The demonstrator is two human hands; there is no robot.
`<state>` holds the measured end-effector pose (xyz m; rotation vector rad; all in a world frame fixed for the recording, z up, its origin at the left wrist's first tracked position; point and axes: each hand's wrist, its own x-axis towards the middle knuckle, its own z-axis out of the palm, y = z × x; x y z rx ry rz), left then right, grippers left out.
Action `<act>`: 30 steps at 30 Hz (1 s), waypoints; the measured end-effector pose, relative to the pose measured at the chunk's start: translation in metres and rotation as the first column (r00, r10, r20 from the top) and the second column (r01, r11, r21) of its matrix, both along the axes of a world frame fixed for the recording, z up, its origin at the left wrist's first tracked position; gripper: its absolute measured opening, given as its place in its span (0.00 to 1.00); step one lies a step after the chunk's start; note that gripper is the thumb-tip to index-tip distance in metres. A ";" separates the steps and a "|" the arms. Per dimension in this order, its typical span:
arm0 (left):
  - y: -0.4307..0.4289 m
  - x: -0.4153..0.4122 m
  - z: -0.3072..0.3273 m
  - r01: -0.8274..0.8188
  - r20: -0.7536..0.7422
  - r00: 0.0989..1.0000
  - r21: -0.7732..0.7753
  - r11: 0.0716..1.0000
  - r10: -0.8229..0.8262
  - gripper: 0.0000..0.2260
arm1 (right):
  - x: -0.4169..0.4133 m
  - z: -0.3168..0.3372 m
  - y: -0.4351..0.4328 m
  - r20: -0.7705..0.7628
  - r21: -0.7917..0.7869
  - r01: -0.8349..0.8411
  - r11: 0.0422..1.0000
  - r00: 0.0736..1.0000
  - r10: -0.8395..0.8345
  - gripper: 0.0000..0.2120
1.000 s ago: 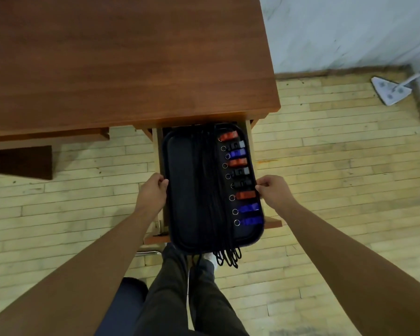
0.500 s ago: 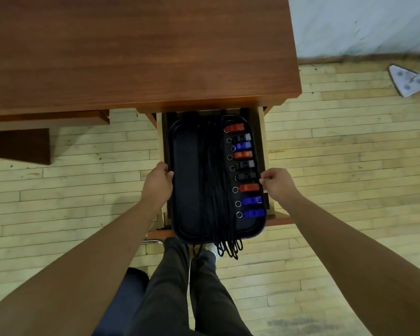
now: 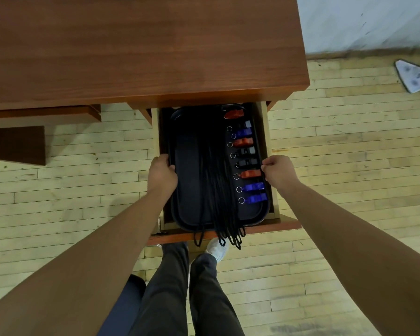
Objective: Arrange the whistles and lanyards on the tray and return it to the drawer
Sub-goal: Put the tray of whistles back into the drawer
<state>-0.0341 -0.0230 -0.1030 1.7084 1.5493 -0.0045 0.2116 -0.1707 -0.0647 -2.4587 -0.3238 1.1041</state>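
Observation:
A black tray (image 3: 187,190) lies inside the open wooden drawer (image 3: 264,229) under the desk. Several red, blue and black whistles (image 3: 249,174) with small rings sit in a column down its right side. A bundle of black lanyards (image 3: 216,178) runs down the tray's middle, and their loops hang over the drawer front. My left hand (image 3: 161,174) grips the tray's left rim. My right hand (image 3: 278,172) pinches the right rim beside a red whistle. The tray's far end is hidden under the desk edge.
The brown desk top (image 3: 136,44) fills the upper left. My legs and a white shoe (image 3: 217,247) stand just below the drawer front. A dark stool seat (image 3: 124,304) is at my left leg. A mop head (image 3: 412,76) lies on the wooden floor at far right.
The tray has gone deeper into the drawer with both hands on its rims. Its near end, which overhung the drawer front, now sits inside.

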 end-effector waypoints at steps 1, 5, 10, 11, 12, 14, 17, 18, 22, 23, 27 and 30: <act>0.001 0.001 -0.004 -0.008 -0.002 1.000 -0.004 1.000 0.008 0.15 | 0.000 -0.001 0.002 0.015 -0.006 -0.005 1.000 1.000 0.005 0.06; 0.004 0.006 -0.014 -0.027 -0.012 1.000 -0.006 1.000 0.027 0.15 | 0.002 -0.009 0.007 0.064 -0.013 -0.023 1.000 0.998 0.024 0.06; 0.004 0.019 -0.017 -0.132 0.054 0.989 -0.040 0.990 0.135 0.19 | 0.000 -0.017 0.016 0.125 -0.034 -0.020 0.999 0.992 0.024 0.07; 0.004 0.023 -0.017 -0.176 0.098 0.978 -0.081 0.981 0.183 0.20 | -0.001 -0.017 0.019 0.125 -0.038 -0.012 0.999 0.992 0.017 0.06; 0.004 0.026 -0.018 -0.228 0.148 0.958 -0.131 0.965 0.247 0.21 | -0.003 -0.017 0.021 0.123 -0.039 -0.006 0.999 0.992 0.011 0.06; 0.004 0.030 -0.023 -0.327 0.226 0.896 -0.245 0.913 0.382 0.22 | -0.006 -0.023 0.026 0.126 -0.046 -0.002 0.999 0.992 0.008 0.07; 0.004 0.031 -0.030 -0.394 0.267 0.819 -0.382 0.836 0.508 0.29 | -0.011 -0.029 0.033 0.072 -0.003 0.067 0.998 0.995 -0.067 0.13; 0.003 0.030 -0.033 -0.406 0.275 0.796 -0.420 0.812 0.540 0.31 | -0.013 -0.030 0.035 0.034 0.013 0.104 0.995 0.994 -0.104 0.15; 0.002 0.030 -0.038 -0.425 0.328 0.704 -0.516 0.744 0.630 0.31 | -0.017 -0.039 0.040 -0.122 -0.002 0.226 0.974 0.967 -0.224 0.22; 0.001 0.029 -0.041 -0.423 0.337 0.690 -0.530 0.735 0.641 0.30 | -0.017 -0.043 0.038 -0.179 -0.013 0.267 0.964 0.947 -0.265 0.23; 0.003 0.026 -0.052 -0.416 0.329 0.677 -0.568 0.711 0.658 0.32 | -0.024 -0.057 0.031 -0.317 -0.026 0.347 0.938 0.887 -0.337 0.25; 0.005 0.023 -0.064 -0.408 0.314 0.679 -0.590 0.697 0.664 0.33 | -0.028 -0.071 0.025 -0.355 -0.034 0.376 0.926 0.862 -0.363 0.24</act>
